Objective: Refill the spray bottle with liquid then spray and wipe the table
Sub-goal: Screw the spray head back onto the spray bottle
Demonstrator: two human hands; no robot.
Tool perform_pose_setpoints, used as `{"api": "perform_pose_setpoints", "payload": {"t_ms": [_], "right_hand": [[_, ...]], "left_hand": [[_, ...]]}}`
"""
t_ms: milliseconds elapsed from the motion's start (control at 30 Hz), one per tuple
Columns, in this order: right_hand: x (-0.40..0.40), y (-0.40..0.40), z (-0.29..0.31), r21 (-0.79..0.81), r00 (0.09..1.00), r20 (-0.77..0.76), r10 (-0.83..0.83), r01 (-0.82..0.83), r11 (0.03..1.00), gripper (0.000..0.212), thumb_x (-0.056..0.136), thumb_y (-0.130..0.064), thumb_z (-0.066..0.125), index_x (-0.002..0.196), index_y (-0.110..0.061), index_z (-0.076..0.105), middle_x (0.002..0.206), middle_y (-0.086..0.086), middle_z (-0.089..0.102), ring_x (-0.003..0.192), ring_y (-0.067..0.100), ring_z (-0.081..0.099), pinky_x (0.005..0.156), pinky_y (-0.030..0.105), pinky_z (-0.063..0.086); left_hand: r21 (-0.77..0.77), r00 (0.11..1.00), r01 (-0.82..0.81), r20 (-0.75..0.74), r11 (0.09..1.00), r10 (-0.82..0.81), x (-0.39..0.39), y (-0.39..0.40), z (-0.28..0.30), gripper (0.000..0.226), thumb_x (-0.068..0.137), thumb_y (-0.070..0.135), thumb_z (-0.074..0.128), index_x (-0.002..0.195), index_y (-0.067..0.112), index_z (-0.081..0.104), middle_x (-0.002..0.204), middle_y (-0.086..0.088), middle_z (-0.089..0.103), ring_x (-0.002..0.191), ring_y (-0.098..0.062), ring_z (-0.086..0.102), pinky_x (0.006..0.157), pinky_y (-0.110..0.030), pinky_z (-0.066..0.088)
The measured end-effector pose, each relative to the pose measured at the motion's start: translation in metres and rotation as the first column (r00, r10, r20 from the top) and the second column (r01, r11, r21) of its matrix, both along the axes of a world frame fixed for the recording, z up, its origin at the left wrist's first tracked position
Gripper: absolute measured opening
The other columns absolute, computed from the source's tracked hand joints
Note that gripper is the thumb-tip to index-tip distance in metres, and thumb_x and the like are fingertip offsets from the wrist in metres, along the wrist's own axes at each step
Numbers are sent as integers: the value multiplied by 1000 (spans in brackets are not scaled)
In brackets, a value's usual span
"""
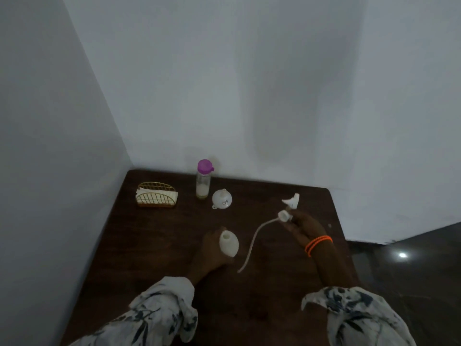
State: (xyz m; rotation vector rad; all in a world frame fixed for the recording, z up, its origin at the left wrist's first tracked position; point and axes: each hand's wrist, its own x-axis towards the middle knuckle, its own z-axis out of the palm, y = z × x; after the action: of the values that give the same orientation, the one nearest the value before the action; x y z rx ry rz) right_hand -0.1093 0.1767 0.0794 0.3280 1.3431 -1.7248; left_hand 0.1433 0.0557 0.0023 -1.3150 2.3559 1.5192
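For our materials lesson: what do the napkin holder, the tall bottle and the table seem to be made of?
Napkin holder: probably metal wire with a shiny gold finish; thin curved bars show.
Tall bottle: clear glass or plastic, cannot tell which; the pale liquid shows through. Its purple cap looks like plastic.
Table: dark brown, likely wood or wood veneer, matte; grain is too dim to confirm.

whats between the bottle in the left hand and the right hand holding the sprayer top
Only the sprayer's dip tube, hanging over bare table between the white bottle and the right hand, in the head view.

Gold wire holder (156, 198) (w/ napkins), back-left corner.
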Motion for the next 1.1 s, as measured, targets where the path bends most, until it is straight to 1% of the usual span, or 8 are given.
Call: {"api": "perform_pose_setpoints", "payload": {"t_ms": [200, 300, 467, 667, 833, 933, 1033, 1100], "right_hand": [[-5, -24, 46, -183, 997, -10, -75, 72, 980, 7, 95, 0, 58, 95, 4, 63, 94, 23, 68, 85, 31, 72, 77, 40, 63], [-5, -31, 53, -199, 996, -7, -88, 85, 976, 8, 95, 0, 59, 92, 6, 63, 83, 22, 73, 73, 30, 76, 68, 39, 64], [-4, -38, 44, -167, 995, -25, -95, 90, 982, 6, 92, 0, 63, 93, 6, 63, 100, 25, 65, 74, 30, 76, 63, 37, 64], [4, -36, 36, -143, 991, -67, -114, 103, 984, 13, 87, 6, 67, 98, 10, 63, 119, 29, 60, 110, 39, 65, 68, 39, 64], [17, -31, 40, -166, 969, -240, -56, 15, 986, 29, 86, 7, 68, 114, 12, 59, 125, 29, 62, 115, 39, 65, 79, 37, 63], [31, -27, 57, -79, 875, -482, 34, -82, 994, 36, 86, 10, 68, 120, 10, 58, 115, 25, 66, 94, 22, 72, 72, 25, 61], [46, -24, 74, -17, 699, -704, 126, -194, 981, 30, 80, 8, 75, 106, -2, 64, 99, 17, 70, 91, 25, 69, 74, 31, 60], [55, -22, 84, 62, 524, -831, 187, -245, 967, 30, 74, 6, 81, 98, -2, 64, 94, 13, 71, 87, 15, 69, 76, 29, 58]], "left_hand": [[-58, 998, 37, -47, 998, -40, -1, 2, 19, 108, 53, 31, 97, 146, 30, 41, 145, 4, 46, 135, -17, 46, 110, -43, 46], [-91, 997, 44, -61, 995, -49, 6, 7, 23, 104, 54, 32, 96, 144, 30, 43, 141, 4, 47, 131, -16, 47, 105, -36, 47], [-123, 997, 27, -71, 992, -36, 17, 11, 24, 99, 53, 33, 95, 140, 32, 46, 130, 11, 46, 122, -10, 48, 94, -27, 46], [-163, 997, 64, -39, 984, -71, 25, 16, 27, 109, 53, 42, 94, 147, 32, 40, 141, 6, 47, 131, -15, 48, 105, -37, 49], [-195, 995, 88, -23, 977, -94, 27, 19, 35, 110, 54, 45, 91, 148, 35, 36, 140, 3, 44, 129, -18, 48, 105, -41, 50], [-225, 995, 86, -30, 971, -96, 26, 18, 35, 109, 53, 48, 91, 148, 33, 38, 138, 3, 41, 127, -19, 49, 104, -39, 50], [-251, 995, 62, -57, 966, -79, 24, 17, 37, 106, 53, 48, 92, 144, 31, 40, 134, 4, 34, 123, -19, 48, 100, -37, 51], [-253, 996, 41, -63, 967, -59, 22, 16, 40, 105, 54, 48, 92, 143, 32, 39, 138, 2, 30, 125, -19, 46, 100, -35, 49]]}}
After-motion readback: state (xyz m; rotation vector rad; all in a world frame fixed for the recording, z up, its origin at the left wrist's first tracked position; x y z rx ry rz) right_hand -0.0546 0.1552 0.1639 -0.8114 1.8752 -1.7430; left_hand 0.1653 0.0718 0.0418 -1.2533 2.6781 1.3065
